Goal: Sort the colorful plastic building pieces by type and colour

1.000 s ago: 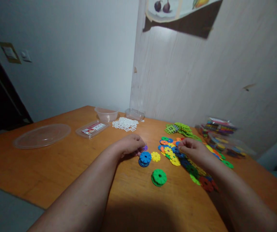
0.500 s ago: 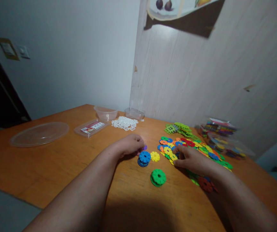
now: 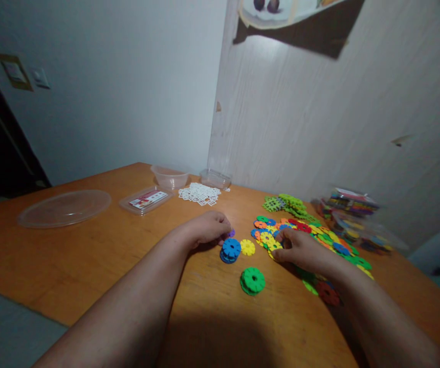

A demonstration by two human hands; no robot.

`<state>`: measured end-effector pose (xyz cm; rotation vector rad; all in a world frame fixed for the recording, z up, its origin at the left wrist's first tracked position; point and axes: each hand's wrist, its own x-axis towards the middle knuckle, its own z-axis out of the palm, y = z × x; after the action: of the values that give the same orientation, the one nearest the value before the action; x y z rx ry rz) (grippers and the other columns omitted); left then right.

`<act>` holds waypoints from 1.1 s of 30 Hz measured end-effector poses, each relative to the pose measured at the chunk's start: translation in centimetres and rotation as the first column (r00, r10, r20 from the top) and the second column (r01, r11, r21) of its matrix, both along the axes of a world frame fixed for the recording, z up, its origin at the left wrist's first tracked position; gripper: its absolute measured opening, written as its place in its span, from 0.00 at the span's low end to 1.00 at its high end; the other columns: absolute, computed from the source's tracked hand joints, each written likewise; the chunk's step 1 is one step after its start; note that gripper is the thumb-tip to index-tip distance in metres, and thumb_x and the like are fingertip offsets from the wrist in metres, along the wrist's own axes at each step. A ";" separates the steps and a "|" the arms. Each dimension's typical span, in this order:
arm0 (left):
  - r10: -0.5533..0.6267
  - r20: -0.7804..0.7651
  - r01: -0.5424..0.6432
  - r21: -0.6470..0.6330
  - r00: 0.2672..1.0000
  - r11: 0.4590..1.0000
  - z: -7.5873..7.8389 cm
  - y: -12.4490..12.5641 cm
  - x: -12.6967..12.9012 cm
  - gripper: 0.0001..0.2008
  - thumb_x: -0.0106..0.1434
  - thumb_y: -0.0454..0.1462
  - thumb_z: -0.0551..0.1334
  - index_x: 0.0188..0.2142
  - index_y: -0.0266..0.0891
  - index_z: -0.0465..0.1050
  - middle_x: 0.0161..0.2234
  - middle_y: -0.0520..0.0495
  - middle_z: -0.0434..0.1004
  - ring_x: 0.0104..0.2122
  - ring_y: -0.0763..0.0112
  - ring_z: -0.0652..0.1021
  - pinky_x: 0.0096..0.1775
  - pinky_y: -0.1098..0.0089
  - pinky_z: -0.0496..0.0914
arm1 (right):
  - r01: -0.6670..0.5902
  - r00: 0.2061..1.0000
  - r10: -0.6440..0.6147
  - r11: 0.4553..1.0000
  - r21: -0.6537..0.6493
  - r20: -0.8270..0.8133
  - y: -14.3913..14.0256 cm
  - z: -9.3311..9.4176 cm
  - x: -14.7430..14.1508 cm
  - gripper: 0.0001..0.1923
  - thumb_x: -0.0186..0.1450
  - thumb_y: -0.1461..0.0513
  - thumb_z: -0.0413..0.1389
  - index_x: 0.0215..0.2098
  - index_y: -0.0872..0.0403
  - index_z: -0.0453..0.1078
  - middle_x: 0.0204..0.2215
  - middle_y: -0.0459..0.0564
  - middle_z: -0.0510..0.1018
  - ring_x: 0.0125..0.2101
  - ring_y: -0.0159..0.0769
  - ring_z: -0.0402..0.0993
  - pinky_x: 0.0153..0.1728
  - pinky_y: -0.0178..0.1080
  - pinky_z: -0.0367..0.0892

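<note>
My left hand (image 3: 213, 228) rests on the table with curled fingers, closed on the edge of a purple flower-shaped disc (image 3: 232, 233), which is mostly hidden. Just in front of it stands a small stack of blue discs (image 3: 231, 249), with a single yellow disc (image 3: 247, 247) to its right. Nearer to me is a stack of green discs (image 3: 253, 280). My right hand (image 3: 295, 246) is at the left edge of a mixed pile of coloured discs (image 3: 324, 237). Its thumb and fingers are apart, around yellow discs (image 3: 274, 249) of the pile, and no disc shows lifted.
White lattice pieces (image 3: 199, 193) lie at the back, near a clear bowl (image 3: 169, 177) and a clear tray (image 3: 215, 178). Green pieces (image 3: 287, 204) sit behind the pile. Leftward lie a labelled lid (image 3: 146, 200) and a round lid (image 3: 65, 208). Stacked boxes (image 3: 352, 202) stand at right.
My right thumb has shifted slightly at the yellow discs. My left hand stays by the purple disc; the whole view has moved a little.
</note>
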<state>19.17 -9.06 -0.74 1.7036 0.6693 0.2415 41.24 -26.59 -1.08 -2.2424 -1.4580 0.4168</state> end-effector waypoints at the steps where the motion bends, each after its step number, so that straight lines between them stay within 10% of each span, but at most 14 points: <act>1: 0.002 -0.003 -0.002 0.001 1.000 1.000 0.1 0.0 0.0 0.11 0.57 0.41 0.65 0.25 0.38 0.66 0.18 0.55 0.62 0.16 0.79 0.60 0.20 0.75 0.54 | -0.004 1.000 0.004 1.000 0.015 0.007 0.1 0.2 -0.3 0.12 0.55 0.57 0.62 0.32 0.52 0.66 0.22 0.40 0.67 0.24 0.32 0.62 0.23 0.35 0.53; 22: 0.018 -0.021 -0.017 0.030 1.000 0.999 0.7 -0.3 -0.3 0.15 0.55 0.43 0.68 0.23 0.37 0.66 0.16 0.52 0.65 0.19 0.76 0.65 0.21 0.74 0.56 | -0.213 0.976 0.212 0.977 0.022 0.046 2.9 -0.8 -5.1 0.09 0.59 0.55 0.61 0.31 0.51 0.69 0.24 0.42 0.70 0.24 0.31 0.64 0.22 0.34 0.50; 33: -0.007 -0.020 0.008 0.037 1.000 0.999 0.2 0.0 -0.1 0.14 0.55 0.43 0.67 0.24 0.37 0.66 0.16 0.54 0.62 0.16 0.79 0.61 0.20 0.75 0.52 | 0.008 0.999 -0.013 0.991 0.135 0.040 1.9 1.5 -3.1 0.19 0.62 0.52 0.56 0.46 0.54 0.74 0.21 0.43 0.69 0.24 0.35 0.64 0.23 0.36 0.54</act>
<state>19.10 -9.04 -0.55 1.7459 0.6763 0.2336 38.10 -24.67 0.37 -2.1627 -1.4494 0.2622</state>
